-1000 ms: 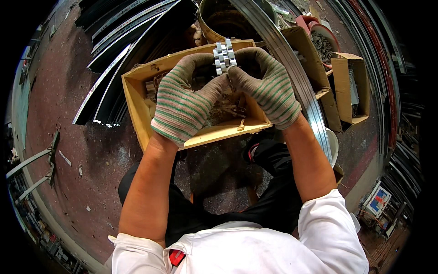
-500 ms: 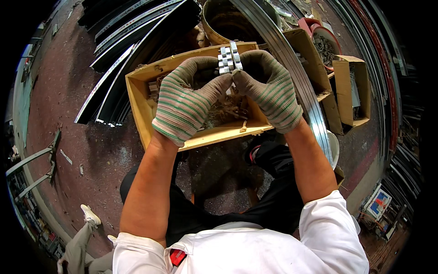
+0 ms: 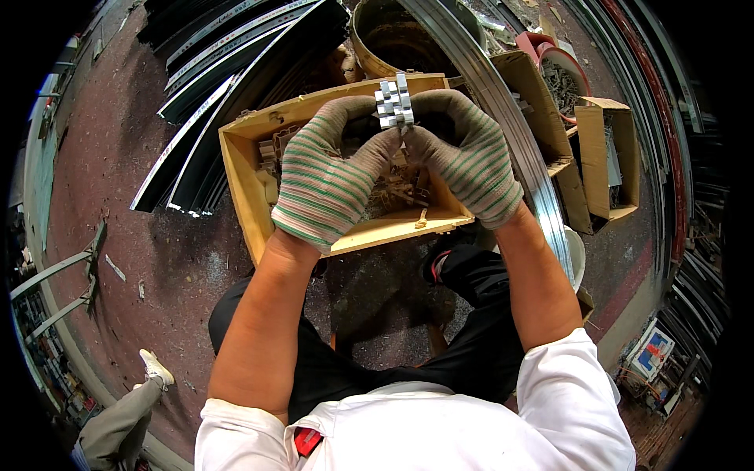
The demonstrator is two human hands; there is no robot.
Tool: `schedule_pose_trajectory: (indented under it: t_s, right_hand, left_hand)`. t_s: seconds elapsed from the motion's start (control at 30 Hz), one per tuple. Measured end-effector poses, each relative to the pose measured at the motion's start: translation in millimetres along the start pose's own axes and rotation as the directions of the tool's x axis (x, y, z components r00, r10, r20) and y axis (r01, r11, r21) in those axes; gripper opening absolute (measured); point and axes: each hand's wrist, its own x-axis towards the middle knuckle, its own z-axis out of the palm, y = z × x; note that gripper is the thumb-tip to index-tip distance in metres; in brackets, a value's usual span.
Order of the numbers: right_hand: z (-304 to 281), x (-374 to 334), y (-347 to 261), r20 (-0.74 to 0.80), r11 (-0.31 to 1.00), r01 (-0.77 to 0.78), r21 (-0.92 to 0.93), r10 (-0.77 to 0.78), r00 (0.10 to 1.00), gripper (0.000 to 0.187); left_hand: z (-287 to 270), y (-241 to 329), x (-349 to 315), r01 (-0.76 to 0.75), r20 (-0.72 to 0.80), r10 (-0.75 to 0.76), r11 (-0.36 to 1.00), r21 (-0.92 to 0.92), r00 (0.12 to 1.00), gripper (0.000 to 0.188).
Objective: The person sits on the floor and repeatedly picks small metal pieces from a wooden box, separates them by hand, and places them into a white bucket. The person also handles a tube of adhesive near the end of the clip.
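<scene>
Both my hands wear striped work gloves and meet above a wooden box. Between their fingertips stands a small stack of short silvery metal pieces, lined up in uneven rows. My left hand pinches the stack from its left side. From the right, my right hand closes on the same pieces, the two thumbs nearly touching below them. Fingers behind the stack are partly hidden. Inside the box under my hands lie brown scraps and small pieces, partly covered by the gloves.
Long dark metal profiles lie at left, and shiny strips run past my right hand. Behind the box is a round bucket. Cardboard boxes and a red bin stand at right. Another person's leg shows lower left.
The separate rows of metal pieces have come together into one tighter stack. My left hand has shifted slightly right. The other person's leg at lower left has moved.
</scene>
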Motion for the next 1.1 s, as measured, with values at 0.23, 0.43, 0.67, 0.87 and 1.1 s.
schedule_pose_trajectory:
  t_s: [0.23, 0.43, 0.67, 0.87, 1.1]
  right_hand:
    - [8, 0, 11, -0.052, 0.98, 0.152, -0.127, -0.16, 0.986, 0.032]
    - [14, -1, 10, -0.048, 0.924, 0.176, -0.339, -0.204, 0.978, 0.037]
    - [14, 1, 15, -0.084, 0.788, 0.203, -0.581, -0.305, 0.949, 0.043]
    - [7, -2, 7, -0.141, 0.78, 0.105, -0.617, -0.241, 0.96, 0.035]
    - [-48, -27, -21, -0.297, 0.726, 0.171, -0.666, -0.468, 0.833, 0.028]
  left_hand:
    - [3, -4, 0, 0.043, -0.017, -0.043, 0.999, -0.019, 0.999, 0.039]
    - [0, 3, 0, 0.165, -0.016, -0.166, 0.985, -0.055, 0.986, 0.04]
    - [12, 4, -2, 0.145, 0.013, -0.144, 0.985, -0.097, 0.989, 0.044]
    - [21, 6, -2, 0.199, 0.063, -0.192, 0.972, -0.127, 0.979, 0.043]
    - [23, 6, 4, 0.223, 0.012, -0.223, 0.971, -0.083, 0.975, 0.031]
